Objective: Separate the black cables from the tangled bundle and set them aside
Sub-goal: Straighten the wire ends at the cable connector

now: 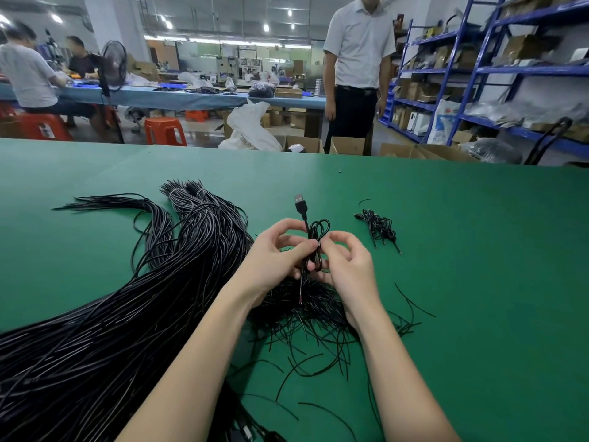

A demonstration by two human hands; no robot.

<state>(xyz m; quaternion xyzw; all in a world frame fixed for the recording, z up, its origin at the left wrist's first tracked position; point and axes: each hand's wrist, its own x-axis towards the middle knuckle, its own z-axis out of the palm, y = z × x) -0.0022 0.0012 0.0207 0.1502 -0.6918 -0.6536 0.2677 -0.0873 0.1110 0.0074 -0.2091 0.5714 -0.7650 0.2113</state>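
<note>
A green table (446, 250) stands in a workshop with blue shelving (462, 74). Above its tangled bundle (127, 314), the left hand (274, 256) and right hand (344, 263) pinch a coiled USB cable (314, 237) between them.

Two bare forearms enter from the near edge and narrow toward the wrists. No sleeve covers either one as far back as the picture shows. The left hand (278, 254) and the right hand (345, 262) are both uncovered, with slim fingers. A few short, plainly trimmed fingernails show on the left hand. The skin of both forearms looks smooth and unmarked along its visible length.
</note>
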